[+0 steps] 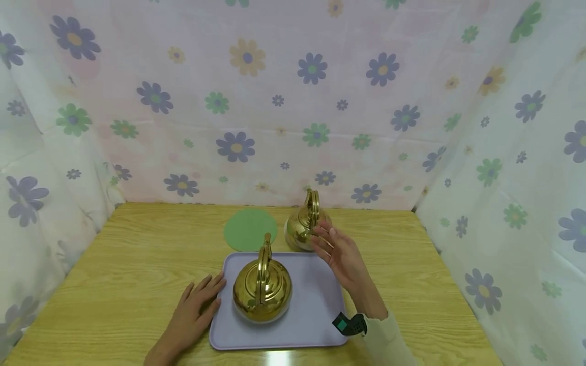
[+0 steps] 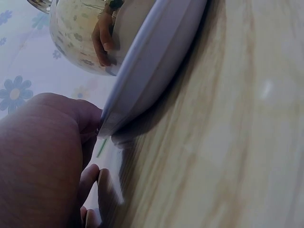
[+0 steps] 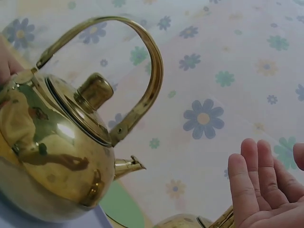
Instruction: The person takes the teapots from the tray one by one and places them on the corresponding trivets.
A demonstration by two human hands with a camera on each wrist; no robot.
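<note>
A shiny brass kettle [image 1: 262,288] [image 3: 61,156] stands on a lilac tray [image 1: 316,295] [image 2: 152,57] in the middle of the wooden table. A second brass kettle [image 1: 302,227] stands on the table just behind the tray, beside a green round mat [image 1: 250,229]. My left hand [image 1: 197,305] lies flat on the table, its fingers straight and touching the tray's left edge. My right hand [image 1: 341,251] hovers open, fingers straight, just right of the far kettle and holding nothing. In the left wrist view the near kettle [image 2: 78,35] shows above the tray rim.
A wooden table [image 1: 114,264] is enclosed on three sides by flowered cloth walls [image 1: 274,101]. A black and teal band [image 1: 350,324] sits on my right wrist.
</note>
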